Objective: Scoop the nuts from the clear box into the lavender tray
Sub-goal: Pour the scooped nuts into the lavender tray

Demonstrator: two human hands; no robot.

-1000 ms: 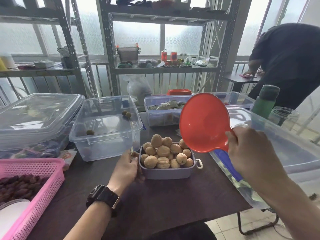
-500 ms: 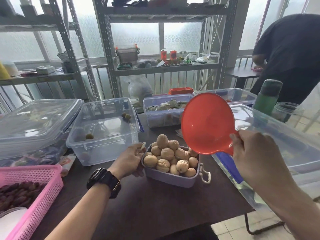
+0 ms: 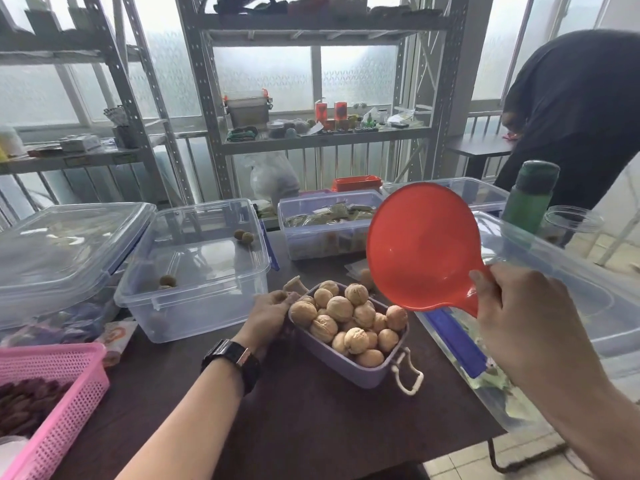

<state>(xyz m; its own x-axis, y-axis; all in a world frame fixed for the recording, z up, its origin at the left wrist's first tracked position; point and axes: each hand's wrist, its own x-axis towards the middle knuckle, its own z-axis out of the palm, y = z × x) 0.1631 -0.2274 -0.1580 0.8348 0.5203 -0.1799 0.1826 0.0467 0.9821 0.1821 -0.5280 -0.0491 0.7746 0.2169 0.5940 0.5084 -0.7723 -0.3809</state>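
The lavender tray (image 3: 349, 367) stands mid-table, turned at an angle and heaped with walnuts (image 3: 341, 308). My left hand (image 3: 270, 315) grips its near-left corner. My right hand (image 3: 526, 323) holds the handle of an empty red scoop (image 3: 420, 245), raised above and to the right of the tray with its bowl facing me. The clear box (image 3: 194, 268) sits to the left of the tray. Three nuts remain in it: two at the back (image 3: 243, 236) and one near the front (image 3: 167, 280).
A lidded clear bin (image 3: 55, 251) and a pink basket (image 3: 55, 393) stand at the left. A box of green packets (image 3: 325, 223) is behind the tray, and a large clear bin (image 3: 554, 306) and green bottle (image 3: 528, 197) at the right. A person in dark clothes bends at far right.
My left hand has turned the lavender tray so that it sits at an angle. The red scoop has stayed raised in my right hand.
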